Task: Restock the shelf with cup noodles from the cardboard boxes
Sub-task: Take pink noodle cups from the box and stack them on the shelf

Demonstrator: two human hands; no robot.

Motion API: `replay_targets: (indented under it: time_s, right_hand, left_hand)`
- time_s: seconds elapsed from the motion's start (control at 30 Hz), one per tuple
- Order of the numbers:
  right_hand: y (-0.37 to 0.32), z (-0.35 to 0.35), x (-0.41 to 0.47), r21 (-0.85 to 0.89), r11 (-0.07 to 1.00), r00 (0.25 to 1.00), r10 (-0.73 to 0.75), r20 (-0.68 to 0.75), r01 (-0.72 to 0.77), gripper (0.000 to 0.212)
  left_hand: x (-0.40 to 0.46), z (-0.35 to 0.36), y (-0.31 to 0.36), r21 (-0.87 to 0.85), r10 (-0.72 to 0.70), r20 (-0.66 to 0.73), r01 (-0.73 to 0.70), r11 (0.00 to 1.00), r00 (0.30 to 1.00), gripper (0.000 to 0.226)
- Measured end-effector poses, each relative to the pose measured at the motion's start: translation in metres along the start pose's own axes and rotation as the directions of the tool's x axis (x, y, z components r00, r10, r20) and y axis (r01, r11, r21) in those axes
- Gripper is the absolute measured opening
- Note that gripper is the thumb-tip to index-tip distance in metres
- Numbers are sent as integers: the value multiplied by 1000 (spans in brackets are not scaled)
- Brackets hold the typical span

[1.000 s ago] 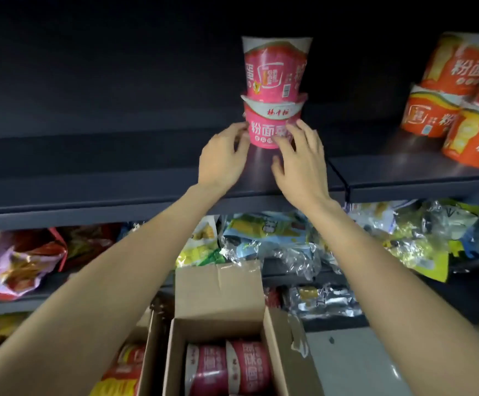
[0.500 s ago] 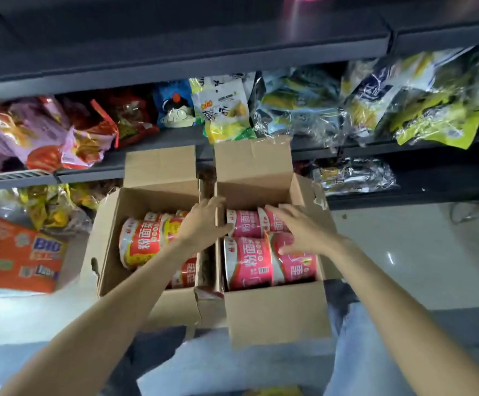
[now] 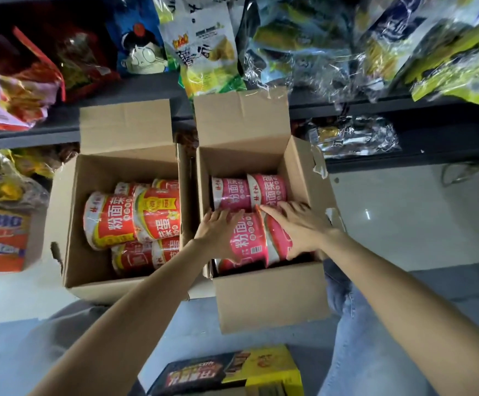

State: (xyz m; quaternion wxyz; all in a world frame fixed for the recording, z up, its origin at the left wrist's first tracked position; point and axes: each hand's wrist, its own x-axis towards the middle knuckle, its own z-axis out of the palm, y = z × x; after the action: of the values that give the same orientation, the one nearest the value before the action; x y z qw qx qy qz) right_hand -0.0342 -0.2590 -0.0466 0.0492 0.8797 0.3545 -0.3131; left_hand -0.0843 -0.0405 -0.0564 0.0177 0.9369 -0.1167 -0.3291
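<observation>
Pink cup noodles [image 3: 247, 241] lie on their sides in the right cardboard box [image 3: 272, 295], centre of frame; a second row sits behind them. Left hand [image 3: 218, 232] lies on the near pack's left flank with its fingers spread flat. Right hand [image 3: 301, 227] covers the right flank, its fingers curving round the wrap without gripping yet. Judgement: light load, thin-walled, shrink film slick and crushable. Best hold is both palms on opposite flanks, with mild squeeze. Left cardboard box [image 3: 69, 224] holds red cups [image 3: 135, 215], untouched.
</observation>
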Motion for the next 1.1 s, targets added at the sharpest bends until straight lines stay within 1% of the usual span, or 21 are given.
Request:
replay_targets:
  time_s: [0.1,0.2,0.27,0.33,0.4,0.43,0.5,0.53,0.57,0.6,0.63,0.67,0.7,0.73,0.77,0.8,0.83,0.87,0.93,1.0,1.1]
  right_hand:
    - [0,3,-1,-21,1000,1000,-6,6,6,136]
    - [2,6,1,-19,1000,999,-1,43,2,142]
    - [3,1,0,-46,998,999,-31,7,31,143]
    - [3,-13,-8,-68,996,997,-56,-60,52,140]
    - [5,-34,-24,-24,999,990,-43,-136,40,137]
    - [7,-45,-35,-5,999,977,-39,-210,39,137]
    - [9,-63,-59,76,997,916,7,-401,26,138]
    - [9,-68,-71,188,982,870,80,-486,15,137]
    - [9,-69,-79,346,938,822,187,-538,13,136]
    - [8,-67,-84,523,852,776,307,-552,35,135]
    - [7,-63,-85,676,733,736,413,-535,80,134]
    - [5,-57,-83,780,612,706,495,-506,130,134]
    - [4,-52,-79,839,518,683,554,-476,166,135]
    - [3,-46,-75,871,457,667,593,-450,181,135]
    - [2,-41,-70,888,418,657,619,-431,189,135]
    - [2,-37,-66,899,390,647,637,-419,199,135]
    - [2,-33,-62,907,364,636,654,-410,211,135]
    - [2,-29,-59,914,336,623,672,-401,226,135]
    - [3,-25,-55,928,279,606,703,-373,247,135]
    - [6,-24,-51,932,248,592,721,-360,265,136]
    - [11,-25,-47,930,215,573,739,-355,300,137]
  left_hand:
    - [-3,-2,3,74,-20,8,19,997,1000,132]
    - [-13,5,1,192,-46,-49,55,980,998,132]
    - [-17,11,-4,182,-83,-90,98,978,992,132]
    - [-18,14,-8,139,-110,-121,126,982,987,134]
    - [-17,13,-11,108,-115,-142,131,985,983,136]
    - [-17,11,-12,94,-114,-152,129,987,982,135]
    - [-19,8,-13,92,-91,-156,107,990,983,130]
    - [-20,6,-10,107,-71,-166,89,990,984,124]
    - [-19,6,-5,113,-44,-189,66,991,981,115]
    - [-16,5,2,101,-13,-214,35,994,977,104]
    - [-14,4,11,68,17,-238,-1,998,971,91]
    - [-11,3,20,-2,31,-269,-32,999,963,79]
    - [-7,3,29,-110,11,-320,-49,993,947,72]
    - [-3,2,34,-245,-59,-362,-34,969,930,70]
    - [0,0,37,-394,-175,-372,15,919,911,71]
    - [3,-2,37,-524,-304,-359,79,848,882,71]
    - [7,-3,34,-608,-408,-328,141,782,852,72]
    - [10,-3,33,-641,-469,-279,201,741,838,73]
    - [18,0,36,-563,-497,-204,314,765,844,94]
    - [26,3,49,-477,-524,-205,384,791,826,119]
    - [43,11,74,-425,-584,-215,463,778,783,136]
